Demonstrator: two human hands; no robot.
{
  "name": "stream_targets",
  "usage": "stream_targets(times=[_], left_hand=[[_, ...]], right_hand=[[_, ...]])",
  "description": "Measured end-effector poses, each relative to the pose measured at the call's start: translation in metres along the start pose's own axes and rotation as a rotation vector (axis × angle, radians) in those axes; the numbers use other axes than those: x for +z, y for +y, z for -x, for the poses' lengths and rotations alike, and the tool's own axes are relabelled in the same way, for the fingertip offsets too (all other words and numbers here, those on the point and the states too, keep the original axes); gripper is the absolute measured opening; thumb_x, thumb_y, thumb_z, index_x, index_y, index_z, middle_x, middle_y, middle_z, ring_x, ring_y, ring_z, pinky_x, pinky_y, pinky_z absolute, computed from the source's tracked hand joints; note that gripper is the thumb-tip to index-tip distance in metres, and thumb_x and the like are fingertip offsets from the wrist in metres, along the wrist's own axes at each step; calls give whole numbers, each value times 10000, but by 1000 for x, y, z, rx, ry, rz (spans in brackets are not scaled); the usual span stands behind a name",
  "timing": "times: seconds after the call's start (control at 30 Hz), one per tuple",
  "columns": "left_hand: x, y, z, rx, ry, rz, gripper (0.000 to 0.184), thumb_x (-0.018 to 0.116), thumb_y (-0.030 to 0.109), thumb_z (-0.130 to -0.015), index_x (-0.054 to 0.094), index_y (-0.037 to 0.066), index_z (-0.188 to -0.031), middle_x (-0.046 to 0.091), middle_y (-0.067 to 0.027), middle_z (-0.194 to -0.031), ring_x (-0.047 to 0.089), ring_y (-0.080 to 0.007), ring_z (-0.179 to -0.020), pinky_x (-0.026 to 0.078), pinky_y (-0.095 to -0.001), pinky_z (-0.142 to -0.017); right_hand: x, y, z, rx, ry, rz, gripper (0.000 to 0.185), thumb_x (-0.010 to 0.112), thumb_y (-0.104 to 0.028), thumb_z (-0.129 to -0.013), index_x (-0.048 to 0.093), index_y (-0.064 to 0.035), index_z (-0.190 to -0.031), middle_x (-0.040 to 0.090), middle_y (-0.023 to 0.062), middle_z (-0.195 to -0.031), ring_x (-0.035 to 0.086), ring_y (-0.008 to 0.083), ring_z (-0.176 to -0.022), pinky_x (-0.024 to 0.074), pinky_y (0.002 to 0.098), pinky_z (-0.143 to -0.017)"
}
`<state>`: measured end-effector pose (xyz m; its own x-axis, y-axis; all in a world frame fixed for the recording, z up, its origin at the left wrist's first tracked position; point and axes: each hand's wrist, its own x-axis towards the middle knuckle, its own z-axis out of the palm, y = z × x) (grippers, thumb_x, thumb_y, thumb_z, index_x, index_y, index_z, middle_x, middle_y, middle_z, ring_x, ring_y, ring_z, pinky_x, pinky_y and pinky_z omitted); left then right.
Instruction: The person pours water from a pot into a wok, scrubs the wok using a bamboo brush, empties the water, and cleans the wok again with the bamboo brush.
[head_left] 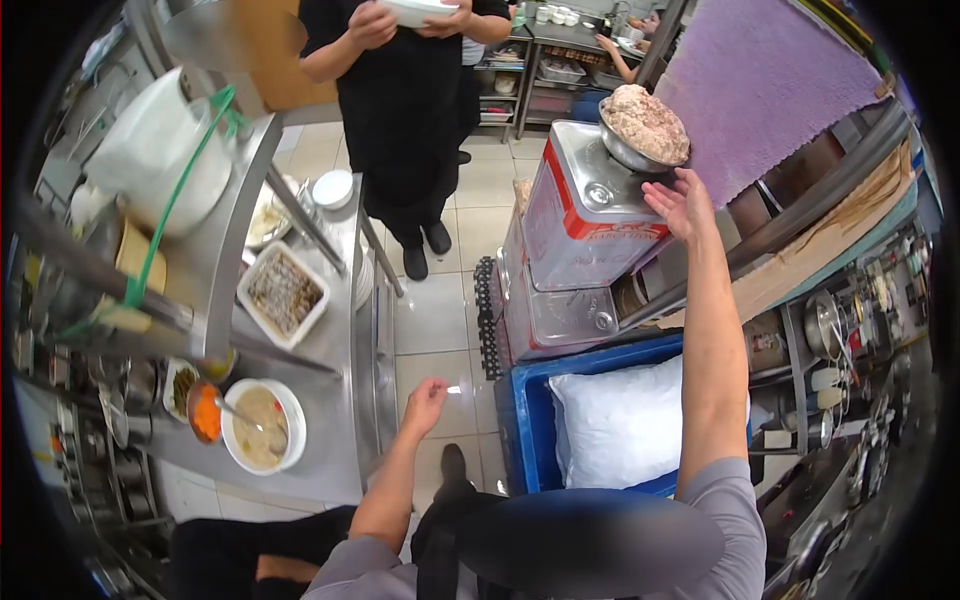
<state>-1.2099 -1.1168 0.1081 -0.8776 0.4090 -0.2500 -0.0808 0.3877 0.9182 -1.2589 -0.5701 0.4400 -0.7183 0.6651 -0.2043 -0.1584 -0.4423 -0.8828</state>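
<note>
My right hand (681,207) is stretched far forward, palm up and fingers apart. It is just beside a metal bowl (622,152) heaped with pale pink minced meat (645,122); whether the fingertips touch the bowl, I cannot tell. That bowl rests on top of a large square tin (590,235) with a red band, which is stacked on another tin (565,318). Lower down, my left hand (427,405) hangs over the floor between the steel counter and the tins. Its fingers are loosely curled, and nothing shows in them.
At left, a steel counter (335,400) holds a white bowl of soup (258,455) with a ladle, shredded orange food (206,413) and a white tub (283,292). A blue crate (530,420) contains a white sack (620,420). Ahead stands a person in black (400,120) holding a white dish (418,10).
</note>
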Motion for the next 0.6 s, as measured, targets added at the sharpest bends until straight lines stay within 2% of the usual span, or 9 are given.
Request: stream_targets(times=[0.03,0.13,0.17,0.23,0.37,0.4,0.47,0.53,0.6], left_hand=[[-7,28,-29,92,15,10,204,648,187,-1000,692,26,-1116,748,-136,-1053,717,-231,-965,566,-354,-859],[-16,155,-111,412,-25,-18,205,628,175,-1016,685,-3,-1099,747,-139,-1027,714,-236,-945,560,-352,-843],[-12,195,-134,482,-41,-23,202,622,170,-1020,683,-8,-1095,745,-136,-1025,712,-234,-950,557,-352,-844],[-1,268,-176,637,-123,39,217,617,176,-1024,673,-22,-1090,737,-129,-1034,706,-215,-984,545,-341,-866],[50,382,-266,702,-238,261,308,665,165,-978,617,-19,-1221,711,-107,-1131,687,-207,-1036,563,-359,-894],[61,413,-284,653,-265,257,375,648,144,-1001,531,-49,-1301,638,-141,-1248,680,-206,-1095,565,-339,-893],[87,465,-320,415,-309,353,490,662,232,-1007,478,-45,-1367,617,-152,-1249,686,-252,-1067,583,-377,-897],[102,495,-359,189,-562,390,467,639,245,-1021,494,-42,-1360,614,-163,-1246,696,-278,-1022,601,-414,-880],[102,518,-375,22,-765,397,348,554,154,-1027,544,-62,-1299,626,-184,-1234,710,-368,-995,621,-454,-893]], right_hand=[[6,1,2,-9,28,-13,892,662,-234,-933,100,52,-1565,336,375,-1449,623,512,-1166,558,544,-980],[8,-3,-13,1,16,-44,696,638,-219,-946,288,69,-1474,391,360,-1405,628,499,-1160,568,541,-973],[9,-5,-17,4,-5,-24,546,623,-210,-949,405,67,-1365,461,342,-1333,641,488,-1133,585,548,-950],[11,-9,-30,3,-12,-5,538,618,-209,-948,408,63,-1362,491,334,-1297,653,484,-1104,594,550,-935],[22,-5,-31,41,-7,31,550,604,-223,-955,404,71,-1375,533,296,-1264,686,464,-1030,617,521,-896],[20,-4,-31,21,-10,33,539,607,-225,-956,417,70,-1365,536,285,-1269,690,455,-1024,618,518,-891],[9,6,-18,-63,-24,41,518,635,-274,-975,491,73,-1332,540,238,-1256,712,398,-980,618,458,-841],[-8,23,-8,-115,42,-2,533,658,-254,-975,509,79,-1364,584,217,-1216,723,358,-969,611,409,-816],[-12,30,4,-200,80,192,532,668,-213,-964,519,85,-1379,615,208,-1216,727,333,-971,605,391,-818]])
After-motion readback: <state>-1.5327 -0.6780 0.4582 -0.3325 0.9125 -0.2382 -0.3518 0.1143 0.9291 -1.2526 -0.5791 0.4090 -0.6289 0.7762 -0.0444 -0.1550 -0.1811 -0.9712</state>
